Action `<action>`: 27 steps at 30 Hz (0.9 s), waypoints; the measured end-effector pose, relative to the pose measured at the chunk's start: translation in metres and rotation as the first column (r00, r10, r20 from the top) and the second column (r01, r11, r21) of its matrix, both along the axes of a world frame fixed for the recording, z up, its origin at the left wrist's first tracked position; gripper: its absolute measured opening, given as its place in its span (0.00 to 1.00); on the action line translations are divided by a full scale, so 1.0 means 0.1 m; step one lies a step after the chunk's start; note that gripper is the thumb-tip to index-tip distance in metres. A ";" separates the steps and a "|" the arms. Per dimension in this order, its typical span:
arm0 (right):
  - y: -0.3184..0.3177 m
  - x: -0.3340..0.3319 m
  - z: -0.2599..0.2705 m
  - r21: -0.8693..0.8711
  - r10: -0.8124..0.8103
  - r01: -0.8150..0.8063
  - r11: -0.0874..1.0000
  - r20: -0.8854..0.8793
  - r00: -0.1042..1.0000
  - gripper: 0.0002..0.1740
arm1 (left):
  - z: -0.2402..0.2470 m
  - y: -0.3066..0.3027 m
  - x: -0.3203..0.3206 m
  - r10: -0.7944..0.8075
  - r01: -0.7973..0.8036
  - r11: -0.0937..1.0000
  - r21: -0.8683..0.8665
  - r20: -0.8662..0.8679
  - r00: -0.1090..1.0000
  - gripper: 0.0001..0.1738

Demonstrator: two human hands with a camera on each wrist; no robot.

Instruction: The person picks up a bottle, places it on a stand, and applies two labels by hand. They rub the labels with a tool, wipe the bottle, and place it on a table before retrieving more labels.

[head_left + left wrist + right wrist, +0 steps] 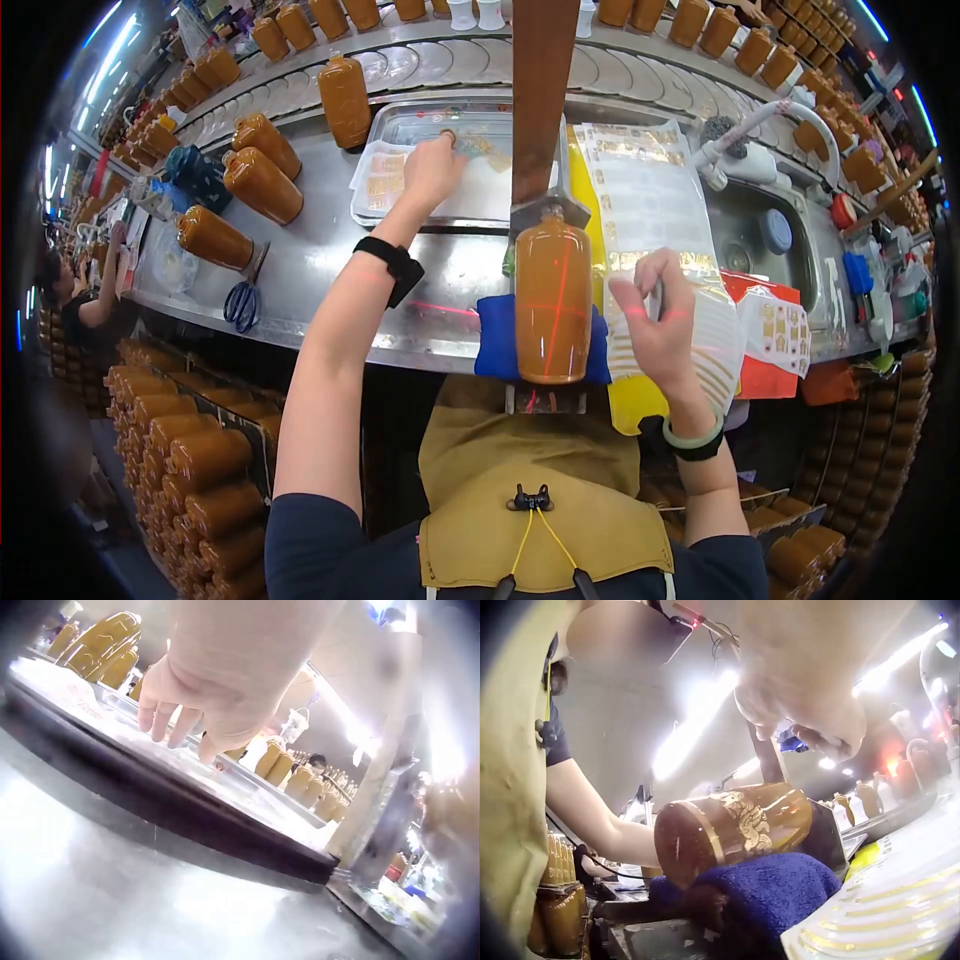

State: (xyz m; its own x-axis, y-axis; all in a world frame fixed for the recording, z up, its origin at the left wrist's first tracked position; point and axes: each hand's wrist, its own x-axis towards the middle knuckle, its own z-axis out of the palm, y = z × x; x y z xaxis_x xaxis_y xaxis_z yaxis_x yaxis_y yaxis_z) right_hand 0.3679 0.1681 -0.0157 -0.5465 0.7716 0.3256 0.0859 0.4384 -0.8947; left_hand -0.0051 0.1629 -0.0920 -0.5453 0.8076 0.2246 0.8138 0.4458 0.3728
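My left hand [432, 172] reaches over the metal tray [490, 222]; in the left wrist view its fingers [178, 727] point down, slightly bent, close to the wet sheets there. A small brown spot at the fingertips is unclear. My right hand [662, 325] is raised beside the brown bottle, fingers bent and thumb apart; whether the dark bit between them is held is unclear. The bottle [553, 300] lies on a blue cloth [495, 340], its neck at a metal bracket. Gold decoration shows on its side in the right wrist view, below the right hand [802, 697].
Decal sheets [650, 190] lie right of the bottle, near a sink [740, 255] with a faucet. A brown post [540, 100] rises beyond the bottle. Several brown bottles [262, 185] and blue-handled scissors [242, 305] are at left. A conveyor [440, 65] runs behind.
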 end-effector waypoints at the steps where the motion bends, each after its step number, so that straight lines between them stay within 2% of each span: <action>1: -0.04 0.00 -0.02 0.003 -0.002 0.002 1.000 0.001 1.000 0.20 | -0.04 0.05 -0.04 -0.002 0.002 1.000 0.003 0.001 1.000 0.20; 3: -0.10 0.04 -0.06 0.071 0.052 -0.050 0.996 -0.037 0.998 0.19 | -0.12 0.13 -0.07 -0.033 0.038 0.998 0.055 -0.076 0.997 0.16; 4: -0.14 0.09 -0.03 0.098 0.043 -0.047 0.994 0.040 0.998 0.19 | -0.18 0.15 -0.07 0.008 0.000 0.992 0.125 -0.064 0.998 0.08; 7: -0.26 0.12 0.00 0.154 0.111 -0.117 0.981 0.050 0.993 0.19 | -0.22 0.12 -0.10 0.001 0.002 0.983 0.181 -0.016 1.000 0.07; 8: -0.32 0.16 0.06 0.129 0.123 -0.141 0.982 0.141 0.982 0.22 | -0.22 0.08 -0.09 0.004 -0.001 0.984 0.177 -0.014 1.000 0.07; 9: -0.36 0.15 0.09 0.126 0.126 -0.144 0.982 0.140 0.982 0.22 | -0.13 0.02 -0.04 0.001 0.006 0.977 0.213 -0.029 1.000 0.07; 11: -0.47 0.11 0.11 0.312 0.296 -0.347 0.884 0.200 0.934 0.24 | -0.11 -0.04 -0.04 -0.003 0.014 0.970 0.243 -0.046 0.999 0.07; 12: -0.52 0.09 0.09 0.429 0.312 -0.393 0.813 0.247 0.917 0.25 | -0.11 -0.07 -0.09 -0.011 0.025 0.956 0.291 -0.051 0.999 0.08; 13: -0.56 0.09 0.05 0.475 0.312 -0.448 0.757 0.339 0.887 0.25 | -0.11 -0.10 -0.12 -0.020 0.039 0.940 0.338 -0.058 0.998 0.08; 14: -0.56 0.09 0.01 0.562 0.232 -0.439 0.701 0.402 0.886 0.24 | -0.11 -0.13 -0.14 -0.023 0.041 0.941 0.335 -0.059 0.998 0.08; 15: -0.55 0.09 -0.04 0.640 0.143 -0.435 0.634 0.455 0.879 0.24 | -0.01 -0.18 -0.10 -0.072 0.013 0.928 0.373 0.147 0.987 0.11; 16: -0.55 0.09 -0.07 0.640 0.143 -0.434 0.634 0.455 0.879 0.24 | 0.09 -0.23 -0.06 -0.127 -0.026 0.913 0.406 0.344 0.930 0.13; 17: -0.55 0.09 -0.10 0.679 0.098 -0.387 0.623 0.423 0.901 0.24 | 0.16 -0.28 0.00 -0.126 -0.026 0.914 0.406 0.344 0.930 0.13; 18: -0.57 0.10 -0.11 0.714 0.056 -0.340 0.612 0.389 0.919 0.25 | 0.20 -0.36 0.06 -0.181 -0.062 0.882 0.467 0.457 0.871 0.16; 19: -0.59 0.11 -0.11 0.711 0.058 -0.340 0.616 0.390 0.919 0.25 | 0.29 -0.46 0.16 -0.240 -0.107 0.849 0.518 0.558 0.794 0.18; 21: -0.61 0.09 -0.06 0.551 0.170 -0.287 0.784 0.254 0.952 0.23 | 0.50 -0.64 0.43 -0.274 -0.103 0.839 0.534 0.579 0.768 0.18; 22: -0.57 0.09 0.04 0.376 0.278 -0.323 0.869 0.171 0.945 0.21 | 0.61 -0.73 0.59 -0.318 -0.131 0.809 0.574 0.613 0.724 0.18; 23: -0.49 0.08 0.09 0.370 0.280 -0.325 0.870 0.172 0.945 0.21 | 0.70 -0.83 0.75 -0.362 -0.161 0.777 0.609 0.641 0.677 0.19; 25: -0.28 0.02 0.20 0.256 0.359 -0.360 0.897 0.051 0.932 0.16 | 0.91 -1.01 1.07 -0.460 -0.128 0.752 0.646 0.654 0.600 0.20; 26: -0.20 -0.04 0.37 0.229 0.271 -0.277 0.933 0.056 0.961 0.17 | 1.04 -1.12 1.38 -0.558 -0.203 0.714 0.670 0.720 0.413 0.23; 27: -0.10 -0.16 0.51 0.207 0.183 -0.191 0.960 0.058 0.981 0.19 | 1.09 -1.15 1.52 -0.612 -0.202 0.685 0.700 0.704 0.360 0.25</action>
State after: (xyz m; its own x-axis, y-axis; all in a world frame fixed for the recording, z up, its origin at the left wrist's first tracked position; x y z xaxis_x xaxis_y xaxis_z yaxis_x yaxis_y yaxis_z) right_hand 0.3517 0.1579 0.0355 -0.6894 0.5709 0.4458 0.0167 0.6278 -0.7782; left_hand 0.1469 0.0483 0.0171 -0.5640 0.7990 0.2085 -0.1372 -0.3397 0.9305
